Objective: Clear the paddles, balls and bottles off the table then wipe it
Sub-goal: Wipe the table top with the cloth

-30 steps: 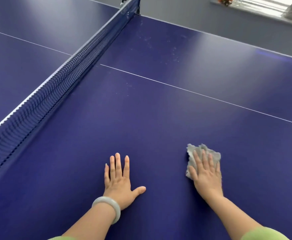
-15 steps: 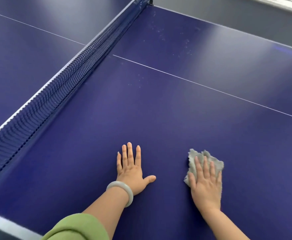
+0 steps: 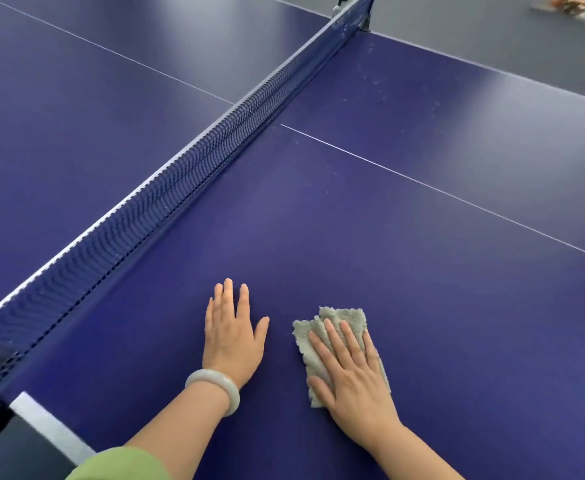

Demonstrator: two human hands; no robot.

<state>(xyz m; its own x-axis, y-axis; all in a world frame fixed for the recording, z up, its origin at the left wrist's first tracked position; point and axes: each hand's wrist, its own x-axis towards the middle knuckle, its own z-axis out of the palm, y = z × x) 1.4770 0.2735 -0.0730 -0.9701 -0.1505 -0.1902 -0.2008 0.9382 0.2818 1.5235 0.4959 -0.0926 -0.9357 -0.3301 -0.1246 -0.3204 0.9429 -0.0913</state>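
Two flat palms – right hand (image 3: 355,372) pressing fuzzy grey cloth (image 3: 332,322), smooth blue table (image 3: 422,271).

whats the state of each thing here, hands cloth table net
left hand, open, flat on the table, holding nothing
right hand, open, fingers straight, pressing the cloth down
cloth, rumpled, lying on the table under the right hand
table, pale specks on its far part
net, upright, stretched across the table
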